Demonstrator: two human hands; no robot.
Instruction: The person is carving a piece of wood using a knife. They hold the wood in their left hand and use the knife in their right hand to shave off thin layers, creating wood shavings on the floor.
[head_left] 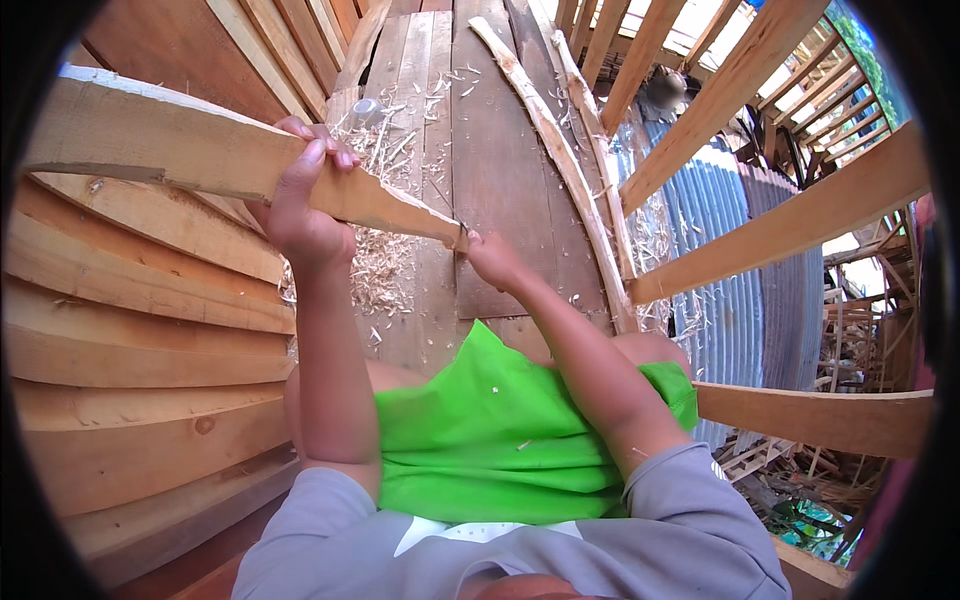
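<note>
A long pale wooden plank (200, 135) slants across in front of me, from the upper left down to a narrow tip near the middle. My left hand (305, 205) is wrapped round it, thumb and fingers over its edges. At the narrow tip, my right hand (492, 262) is closed, fingers curled. A small dark sliver shows between that hand and the wood; what it belongs to is hidden. The plank's upper edge looks rough and lighter. Curled wood shavings (375, 275) lie on the floorboards (500, 190) below the plank.
Stacked boards (150, 350) line the left side. Two long peeled poles (545, 130) lie on the floor, right of centre. Wooden slats (780, 230) form an open railing at right, with corrugated metal sheets (710, 260) beyond. A clear cup-like object (367, 112) lies among the shavings. Green cloth (500, 430) covers my lap.
</note>
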